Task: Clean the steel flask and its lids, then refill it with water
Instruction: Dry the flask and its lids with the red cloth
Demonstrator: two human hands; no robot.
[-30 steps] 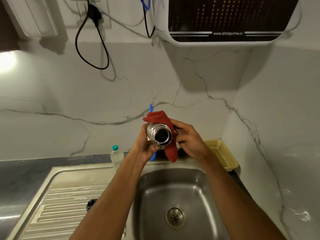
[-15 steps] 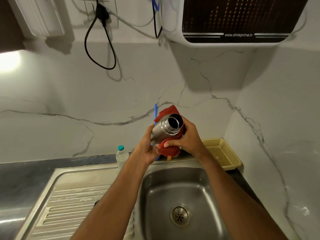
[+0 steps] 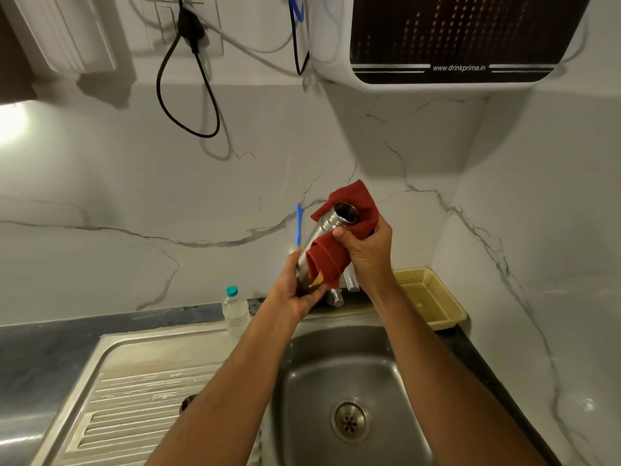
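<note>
The steel flask (image 3: 327,227) is held above the sink, tilted with its open mouth up and to the right, no lid on it. My left hand (image 3: 295,290) grips its base from below. A red cloth (image 3: 336,257) is wrapped round the flask's body and neck, and my right hand (image 3: 366,250) grips the cloth against the flask, thumb near the neck. A dark round lid (image 3: 188,403) lies on the draining board, mostly hidden behind my left forearm.
Below my hands are the steel sink basin (image 3: 319,358) and tap (image 3: 339,295). A small plastic water bottle (image 3: 235,311) stands at the sink's back edge. A yellow basket (image 3: 433,297) sits in the right corner. A water purifier (image 3: 447,38) hangs above.
The flask has turned from facing me to pointing up and right. My right hand has slid the red cloth along its body, and both hands have risen slightly.
</note>
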